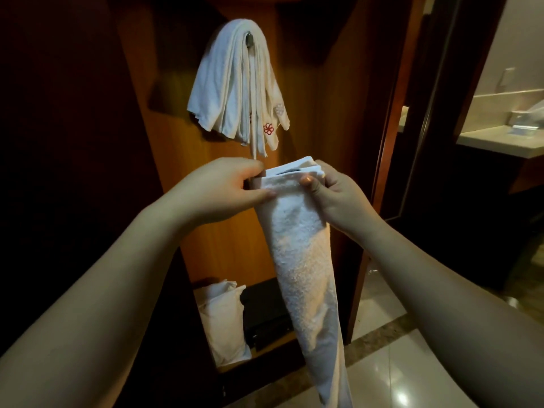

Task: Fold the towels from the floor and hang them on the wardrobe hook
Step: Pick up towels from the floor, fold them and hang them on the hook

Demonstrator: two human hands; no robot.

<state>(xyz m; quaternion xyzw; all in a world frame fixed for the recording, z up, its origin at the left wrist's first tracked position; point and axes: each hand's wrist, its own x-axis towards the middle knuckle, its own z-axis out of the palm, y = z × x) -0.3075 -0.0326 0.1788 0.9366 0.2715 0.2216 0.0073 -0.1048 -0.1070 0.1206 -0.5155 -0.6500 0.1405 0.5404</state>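
Wardrobe panel (235, 237) behind; hook (249, 39) already carrying hung towels (232, 83). Left hand (226, 187) and right hand (338, 192) are both pinching the folded towel (303, 260) by its top edge, below the hook (crowded). Risk: layers slipping apart, or knocking the others off.

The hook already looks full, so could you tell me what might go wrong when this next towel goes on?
1. The hook is nearly buried under the hung towels, which splay out; adding another may knock some off.
2. The left hand and right hand pinch only the top edge of the folded towel, so its layers could slip apart.
3. Its long tail hangs low and may swing while lifted.
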